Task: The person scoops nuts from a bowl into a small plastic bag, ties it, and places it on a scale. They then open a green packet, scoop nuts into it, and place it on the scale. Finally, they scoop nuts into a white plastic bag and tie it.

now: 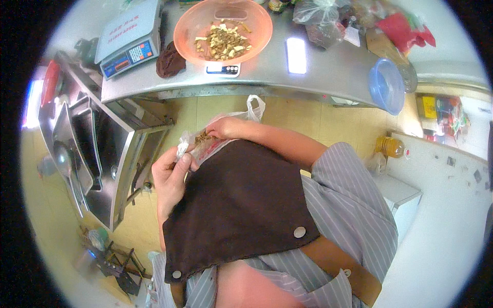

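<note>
My left hand (175, 169) pinches the bunched rim and handle of a clear plastic bag (215, 148) in front of my dark apron. Brown dried pieces (202, 137) show inside the bag. My right hand (223, 128) reaches into the bag's mouth, its fingertips at the brown pieces; whether they grip any is hidden. The bag's other handle loop stands up behind my right wrist. Beyond the bag, an orange plastic bowl (185, 38) with chopped pale and brown pieces (223, 42) rests on a small white digital scale (227, 70) on the steel table (265, 73).
On the table stand a larger price scale (127, 34), a dark brown cloth or bag (170, 61), a lit phone (296, 56), plastic bags (323, 27) and a blue plastic basin (387, 86) at the right edge. Steel sinks or trays (92, 146) lie left; an oil bottle (389, 147) lies right.
</note>
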